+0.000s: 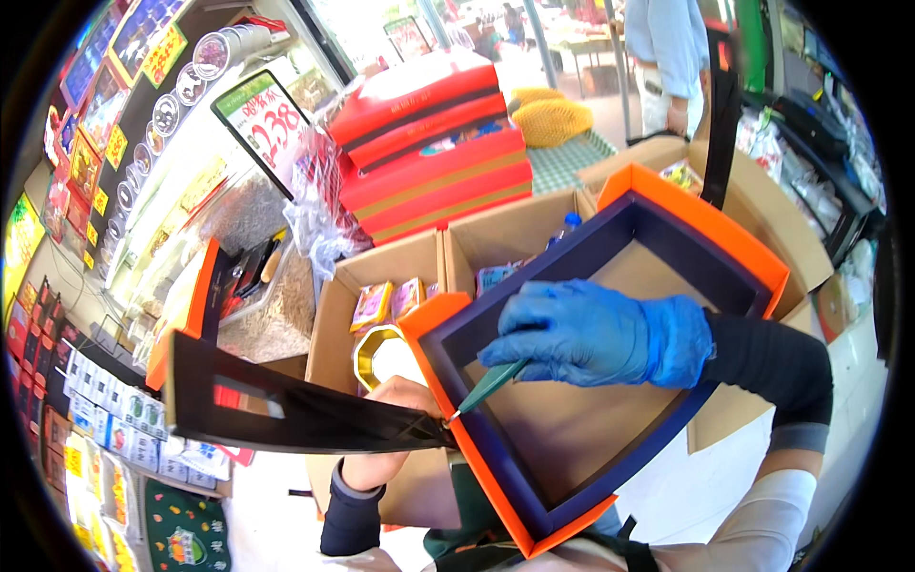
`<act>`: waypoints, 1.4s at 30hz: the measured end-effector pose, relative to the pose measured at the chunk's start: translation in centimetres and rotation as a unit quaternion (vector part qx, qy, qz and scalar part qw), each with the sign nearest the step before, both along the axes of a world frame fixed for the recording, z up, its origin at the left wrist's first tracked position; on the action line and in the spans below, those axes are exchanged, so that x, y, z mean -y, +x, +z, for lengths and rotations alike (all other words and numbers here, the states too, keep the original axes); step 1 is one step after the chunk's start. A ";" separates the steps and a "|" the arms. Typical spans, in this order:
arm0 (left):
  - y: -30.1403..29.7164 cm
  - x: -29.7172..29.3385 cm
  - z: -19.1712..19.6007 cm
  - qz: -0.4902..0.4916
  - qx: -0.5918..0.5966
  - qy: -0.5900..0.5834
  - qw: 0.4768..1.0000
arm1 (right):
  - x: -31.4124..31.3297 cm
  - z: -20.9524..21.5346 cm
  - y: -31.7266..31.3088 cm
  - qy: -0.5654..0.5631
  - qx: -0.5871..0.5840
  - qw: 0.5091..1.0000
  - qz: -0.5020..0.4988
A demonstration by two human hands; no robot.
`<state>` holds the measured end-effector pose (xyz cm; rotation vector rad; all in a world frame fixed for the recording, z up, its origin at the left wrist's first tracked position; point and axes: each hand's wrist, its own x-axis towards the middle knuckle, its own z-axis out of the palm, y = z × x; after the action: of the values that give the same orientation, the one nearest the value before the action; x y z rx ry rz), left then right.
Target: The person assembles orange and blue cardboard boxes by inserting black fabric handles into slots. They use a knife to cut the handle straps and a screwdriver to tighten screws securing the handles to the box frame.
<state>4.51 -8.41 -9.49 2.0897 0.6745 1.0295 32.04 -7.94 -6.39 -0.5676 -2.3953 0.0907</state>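
Observation:
An orange box (701, 219) with a dark blue inner lining stands tilted in front of me, its open side up. My right hand (581, 329), in a blue glove, is closed on a slim green tool (491, 387) with a metal tip. That tip touches the box's left edge, where a black handle strip (315, 410) with a cut-out slot meets it. My bare left hand (405, 393) grips the strip's end from behind; the strip hides part of its fingers. A second black strip (722, 133) rises at the box's far right corner.
Beneath the box are cardboard cartons (329, 286) with small packets and a gold-rimmed tin (367, 357). Red boxes (438, 181) are stacked behind them. At left are a price sign (262, 129) and a dry-goods display. A person (667, 67) stands at the back right.

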 end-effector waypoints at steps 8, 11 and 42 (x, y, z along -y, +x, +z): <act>0.0 -0.5 -0.4 -0.087 0.069 -0.123 0.986 | 0.2 -0.3 0.0 -0.258 0.028 0.966 -0.010; -0.3 -1.2 -0.5 -0.088 0.004 -0.003 0.996 | 0.1 -0.4 -0.5 -0.434 -0.081 0.897 0.013; 0.3 -0.7 -0.6 -0.001 0.015 -0.012 1.000 | 1.2 -2.8 -0.1 -0.266 0.047 0.962 -0.031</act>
<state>4.85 -7.75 -10.05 2.0505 0.6665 1.0440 31.98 -9.09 -9.14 -0.9057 -2.4393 0.7115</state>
